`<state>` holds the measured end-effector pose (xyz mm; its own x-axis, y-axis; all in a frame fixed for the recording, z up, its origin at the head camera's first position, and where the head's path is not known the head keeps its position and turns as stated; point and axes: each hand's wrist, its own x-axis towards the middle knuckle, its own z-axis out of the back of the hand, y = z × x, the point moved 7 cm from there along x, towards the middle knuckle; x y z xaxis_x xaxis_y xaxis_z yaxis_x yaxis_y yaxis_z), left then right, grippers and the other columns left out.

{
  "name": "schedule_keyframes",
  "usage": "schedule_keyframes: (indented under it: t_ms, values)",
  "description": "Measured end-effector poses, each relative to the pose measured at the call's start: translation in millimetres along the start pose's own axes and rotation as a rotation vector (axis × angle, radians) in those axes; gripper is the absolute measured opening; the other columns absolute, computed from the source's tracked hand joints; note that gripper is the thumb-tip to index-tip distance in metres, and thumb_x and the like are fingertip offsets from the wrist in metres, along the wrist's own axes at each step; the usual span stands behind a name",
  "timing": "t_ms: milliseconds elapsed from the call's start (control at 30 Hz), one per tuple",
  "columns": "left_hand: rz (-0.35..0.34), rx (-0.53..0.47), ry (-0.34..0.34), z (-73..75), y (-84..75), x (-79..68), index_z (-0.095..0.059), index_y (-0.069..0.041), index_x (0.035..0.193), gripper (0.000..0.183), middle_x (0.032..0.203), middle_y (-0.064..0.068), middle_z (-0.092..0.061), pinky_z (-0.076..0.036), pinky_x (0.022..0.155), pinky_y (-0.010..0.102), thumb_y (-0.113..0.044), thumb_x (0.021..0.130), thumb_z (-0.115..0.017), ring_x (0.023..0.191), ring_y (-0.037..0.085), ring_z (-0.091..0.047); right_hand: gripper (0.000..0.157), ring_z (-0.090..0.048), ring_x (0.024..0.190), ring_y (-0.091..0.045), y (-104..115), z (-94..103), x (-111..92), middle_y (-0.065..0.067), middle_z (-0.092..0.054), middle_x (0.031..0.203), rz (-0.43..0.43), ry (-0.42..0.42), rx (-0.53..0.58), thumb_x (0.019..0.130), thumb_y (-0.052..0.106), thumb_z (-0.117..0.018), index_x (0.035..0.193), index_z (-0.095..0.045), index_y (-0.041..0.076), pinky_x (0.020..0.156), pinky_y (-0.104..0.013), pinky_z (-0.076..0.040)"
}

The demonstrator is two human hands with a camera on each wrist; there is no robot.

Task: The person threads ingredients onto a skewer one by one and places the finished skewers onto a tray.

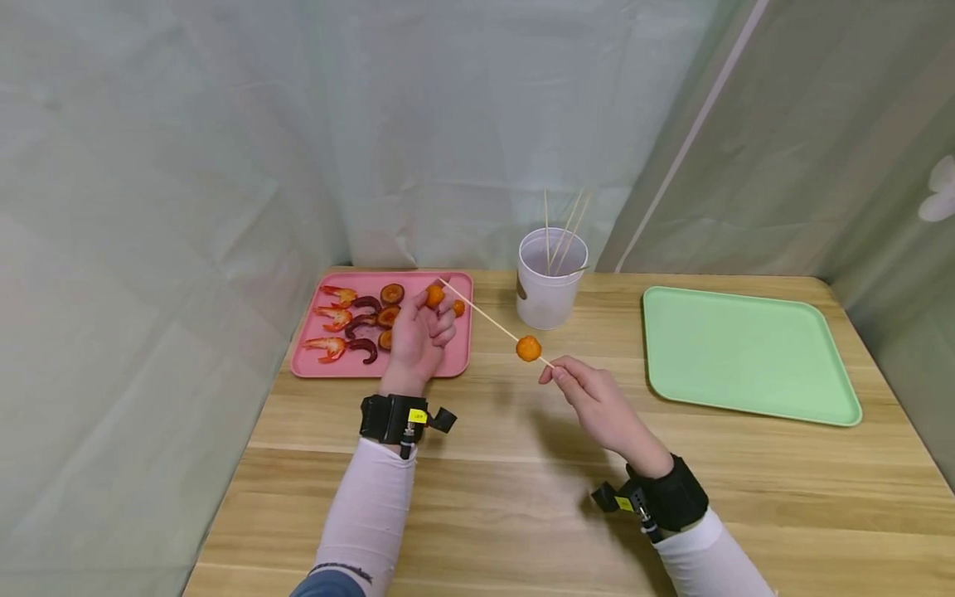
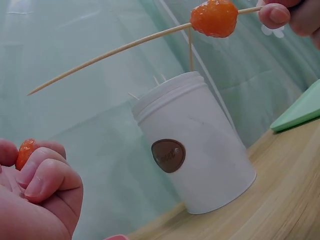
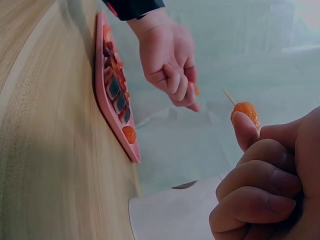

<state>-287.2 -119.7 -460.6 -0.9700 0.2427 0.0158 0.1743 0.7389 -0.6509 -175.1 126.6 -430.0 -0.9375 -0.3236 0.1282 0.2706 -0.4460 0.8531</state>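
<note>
My right hand (image 1: 594, 404) pinches a thin wooden skewer (image 1: 485, 316) near its lower end. One orange ball (image 1: 529, 348) is threaded on that skewer, close to my right fingers, and the pointed end reaches up to the left. Above the right part of the pink tray (image 1: 453, 365), my left hand (image 1: 418, 344) pinches a second orange ball (image 1: 434, 296) between thumb and fingertips. In the left wrist view that ball (image 2: 26, 152) is partly covered by curled fingers. The skewer's tip and the pinched ball are apart there.
On the pink tray lie shrimp pieces (image 1: 333, 319), dark curled pieces (image 1: 362, 350), mushroom-like rounds (image 1: 391, 294) and another orange ball (image 1: 458, 308). Behind stands a white cup (image 1: 548, 300) with several skewers (image 1: 570, 228) sticking up. A green tray (image 1: 749, 352) lies at right on the wooden table (image 1: 507, 497).
</note>
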Motion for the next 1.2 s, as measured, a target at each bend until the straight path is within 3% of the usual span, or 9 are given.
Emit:
schedule_keyframes:
  t_ms: [133, 300, 567, 767, 867, 1067, 1200]
  values:
    - [-0.008, 0.001, -0.005, 1.2, -1.8, -1.1, -0.045, -0.004, 0.146, 0.04, 0.098, 0.002, -0.061, -0.013, 0.053, 0.026, -0.028, 0.119, -0.026, 0.056, 0.013, -0.023, 0.025, -0.037, 0.063, -0.012, -0.3, -0.1, 0.3, 0.007, -0.036, 0.069, 0.007, -0.004, -0.006, 0.116, 0.019, -0.048, 0.11, -0.072, 0.014, 0.065, -0.033, -0.035]
    - [-0.029, 0.027, -0.003, 1.4, -2.2, -1.1, -0.063, -0.009, 0.123, 0.035, 0.103, 0.006, -0.071, -0.014, 0.052, 0.026, -0.023, 0.12, -0.031, 0.054, 0.013, -0.022, 0.025, -0.036, 0.063, -0.011, -1.0, 0.5, 0.2, 0.007, -0.036, 0.069, 0.011, -0.007, -0.01, 0.116, 0.018, -0.047, 0.11, -0.072, 0.013, 0.064, -0.033, -0.035]
    - [-0.021, 0.033, -0.018, -0.2, -0.1, 0.0, -0.061, -0.007, 0.118, 0.03, 0.1, 0.007, -0.067, -0.014, 0.05, 0.025, -0.024, 0.118, -0.036, 0.053, 0.013, -0.02, 0.025, -0.037, 0.064, -0.013, -0.8, 2.6, 0.1, 0.006, -0.037, 0.07, 0.005, -0.016, -0.014, 0.116, 0.019, -0.048, 0.11, -0.072, 0.012, 0.065, -0.034, -0.035]
    - [0.006, 0.06, -0.029, -2.0, 0.5, -1.0, -0.049, -0.011, 0.114, 0.027, 0.086, -0.001, -0.04, -0.012, 0.052, 0.026, -0.029, 0.119, -0.03, 0.055, 0.012, -0.019, 0.025, -0.041, 0.069, -0.015, -1.6, 3.9, 0.5, 0.008, -0.038, 0.071, 0.006, -0.016, -0.024, 0.116, 0.02, -0.049, 0.11, -0.072, 0.014, 0.073, -0.037, -0.039]
    - [0.006, 0.059, -0.044, -2.2, -0.4, -1.6, -0.048, -0.013, 0.119, 0.026, 0.086, -0.002, -0.037, -0.012, 0.053, 0.026, -0.029, 0.12, -0.028, 0.055, 0.011, -0.021, 0.024, -0.045, 0.073, -0.016, -1.6, 3.8, 0.6, 0.007, -0.04, 0.072, 0.017, -0.009, -0.029, 0.116, 0.02, -0.049, 0.109, -0.072, 0.014, 0.076, -0.038, -0.041]
    - [0.001, 0.034, -0.067, -3.2, -2.0, -3.2, -0.046, -0.011, 0.13, 0.027, 0.087, -0.002, -0.04, -0.014, 0.052, 0.025, -0.029, 0.12, -0.028, 0.053, 0.009, -0.026, 0.025, -0.057, 0.089, -0.021, -2.5, 1.5, 0.5, 0.006, -0.067, 0.093, 0.027, 0.028, -0.045, 0.115, 0.02, -0.05, 0.108, -0.073, 0.014, 0.084, -0.04, -0.047]
    - [-0.005, 0.024, -0.057, -5.3, -3.3, -3.4, -0.044, -0.01, 0.13, 0.027, 0.086, -0.003, -0.04, -0.013, 0.052, 0.025, -0.029, 0.12, -0.027, 0.053, 0.009, -0.026, 0.026, -0.058, 0.091, -0.022, -4.4, 0.9, 0.1, 0.001, -0.072, 0.103, 0.019, 0.042, -0.056, 0.116, 0.02, -0.049, 0.109, -0.074, 0.014, 0.086, -0.042, -0.048]
